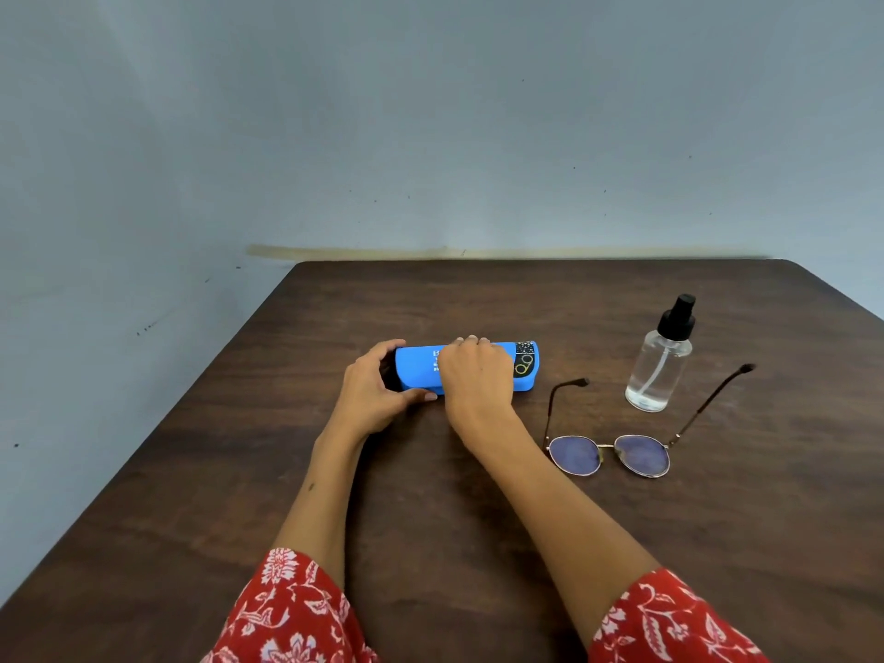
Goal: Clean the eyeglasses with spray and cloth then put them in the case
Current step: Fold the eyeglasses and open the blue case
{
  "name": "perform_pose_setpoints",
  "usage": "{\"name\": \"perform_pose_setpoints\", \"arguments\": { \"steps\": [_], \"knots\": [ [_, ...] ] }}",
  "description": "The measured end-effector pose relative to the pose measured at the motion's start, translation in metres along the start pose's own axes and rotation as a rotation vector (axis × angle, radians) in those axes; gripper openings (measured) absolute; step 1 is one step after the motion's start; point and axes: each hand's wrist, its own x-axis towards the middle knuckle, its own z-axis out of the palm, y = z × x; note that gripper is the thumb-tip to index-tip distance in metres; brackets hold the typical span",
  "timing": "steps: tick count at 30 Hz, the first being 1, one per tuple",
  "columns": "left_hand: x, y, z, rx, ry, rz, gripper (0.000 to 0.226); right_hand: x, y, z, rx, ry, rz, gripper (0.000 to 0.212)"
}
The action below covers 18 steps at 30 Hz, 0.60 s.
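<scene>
Fingers [471, 342] of both hands around blue case [421, 368]

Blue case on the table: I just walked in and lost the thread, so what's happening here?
A person has both hands on the blue case: the left hand grips its left end, the right hand lies over the top. It looks shut. The eyeglasses lie unfolded on the table to the right, with the spray bottle upright behind them. No cloth is visible.
</scene>
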Motion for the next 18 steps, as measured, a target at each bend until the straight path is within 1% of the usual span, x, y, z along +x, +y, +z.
{"name": "perform_pose_setpoints", "arguments": {
  "steps": [4,9,13,18],
  "knots": [
    [0.0009,-0.0036,-0.0001,-0.004,0.021,-0.013,0.081,0.0019,-0.0025,0.0004,-0.035,-0.007,-0.032,0.046],
    [0.0003,-0.0072,0.0016,-0.037,0.042,-0.042,0.085,0.0058,-0.0018,0.0023,-0.037,0.026,-0.049,0.032],
    [-0.0004,-0.0047,0.0005,-0.033,0.032,-0.033,0.084,0.0062,-0.0025,0.0029,-0.012,0.043,-0.037,0.034],
    [0.0004,-0.0043,-0.0007,-0.039,0.007,-0.019,0.084,0.0061,-0.0035,0.0054,0.01,0.061,-0.027,0.029]
  ]
}}
